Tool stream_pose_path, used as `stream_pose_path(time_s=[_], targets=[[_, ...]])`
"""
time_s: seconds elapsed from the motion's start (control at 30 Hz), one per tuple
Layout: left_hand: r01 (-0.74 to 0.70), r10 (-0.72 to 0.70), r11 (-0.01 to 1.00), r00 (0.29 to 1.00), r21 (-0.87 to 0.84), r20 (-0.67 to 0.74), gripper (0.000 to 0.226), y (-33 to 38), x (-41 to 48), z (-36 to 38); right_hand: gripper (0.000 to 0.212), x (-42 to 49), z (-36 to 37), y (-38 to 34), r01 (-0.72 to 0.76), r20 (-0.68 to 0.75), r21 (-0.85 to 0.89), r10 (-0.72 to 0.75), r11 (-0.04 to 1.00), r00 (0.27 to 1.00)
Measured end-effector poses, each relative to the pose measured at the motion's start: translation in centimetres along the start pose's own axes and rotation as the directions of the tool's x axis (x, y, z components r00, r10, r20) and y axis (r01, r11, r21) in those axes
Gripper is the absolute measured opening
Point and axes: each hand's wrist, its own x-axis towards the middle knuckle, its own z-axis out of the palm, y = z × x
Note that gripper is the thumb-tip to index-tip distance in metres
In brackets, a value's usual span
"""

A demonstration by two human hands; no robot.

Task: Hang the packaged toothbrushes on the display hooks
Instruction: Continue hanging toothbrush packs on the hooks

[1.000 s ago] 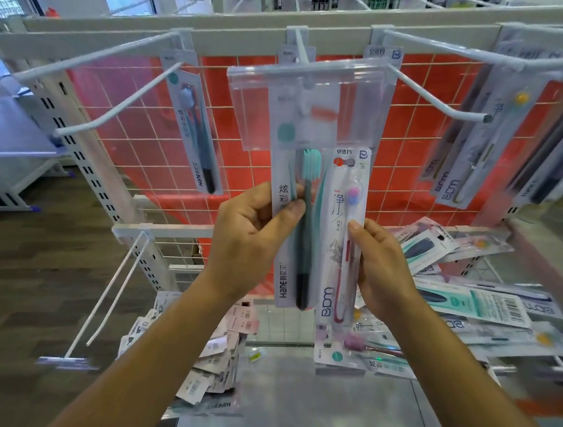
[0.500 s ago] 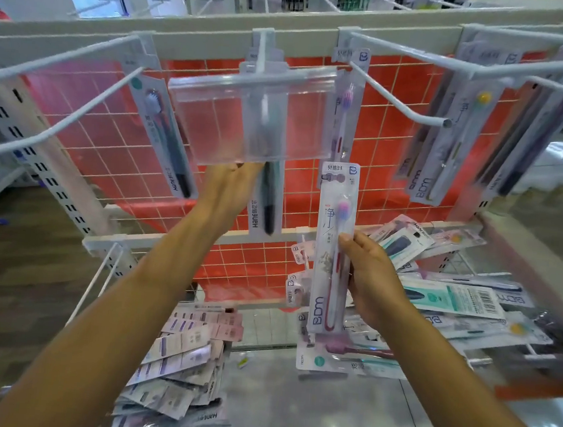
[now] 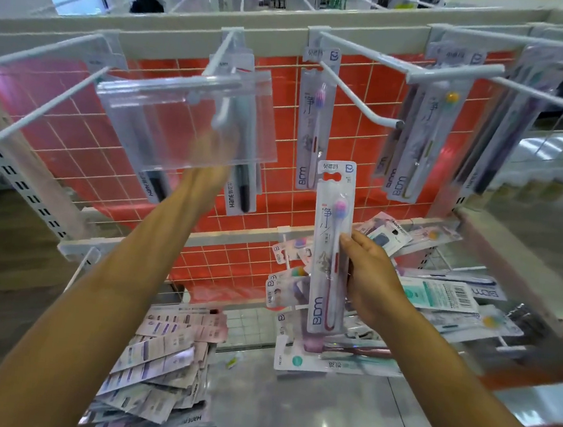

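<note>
Standing at a shop display rack with a red mesh back panel point(image 3: 276, 109), a person reaches forward with both bare arms. At the far left, two white wire hooks point(image 3: 37, 93) jut out with nothing hanging on them, and below them a loose pile of packaged toothbrushes point(image 3: 162, 367) lies on a grey shelf point(image 3: 288, 417). Next along, a clear plastic label holder point(image 3: 186, 118) hangs at the front of a hook. The left hand point(image 3: 208, 172) is raised just beneath and behind its lower edge; it is blurred and partly veiled by the plastic, so whether its fingers are spread or holding anything cannot be told. Dark-handled Hane toothbrush packs point(image 3: 241, 188) hang behind the holder. To their right, a single BDM pack with a pink brush point(image 3: 312, 130) hangs against the mesh at the back of a long white hook point(image 3: 360, 97). Lower and slightly right, the right hand point(image 3: 370, 277) grips a matching pink BDM toothbrush pack point(image 3: 331, 249) upright by its right edge, thumb on the front and fingers curled behind, its hanging hole at the top and well below the hook's tip. Further right, several more packs point(image 3: 414, 140) hang together from the next hooks, and a heap of unsorted packs point(image 3: 437, 293) lies on the lower shelf behind the right wrist.
</note>
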Motion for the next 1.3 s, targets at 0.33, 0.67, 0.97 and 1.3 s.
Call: stream_pose_path(time_s=[0.33, 0.67, 0.97, 1.3], targets=[[0.036, -0.006, 0.969, 0.993, 0.246, -0.121, 0.025, -0.9, -1.2, 1.1, 0.028, -0.2, -0.9, -1.0, 0.038, 0.056, -0.020, -0.037, 0.999, 0.998], [0.105, -0.049, 0.959, 0.976, 0.265, -0.210, 0.016, -3.8, -8.4, 3.5, 0.026, -0.9, -1.3, -1.4, 0.183, 0.138, -0.039, -0.176, 0.982, 0.975], [-0.242, 0.254, 0.958, 0.965, -0.154, 0.059, 0.031, 1.7, -12.3, 6.0, 0.024, -1.9, -1.5, -2.0, 0.376, 0.226, 0.026, -0.372, 0.926, 0.900], [-0.522, 0.504, 0.824, 0.853, -0.218, -0.136, 0.050, 4.5, -14.2, 7.1, 0.018, -3.7, -1.3, -2.1, 0.696, 0.258, -0.013, -0.670, 0.718, 0.696]])
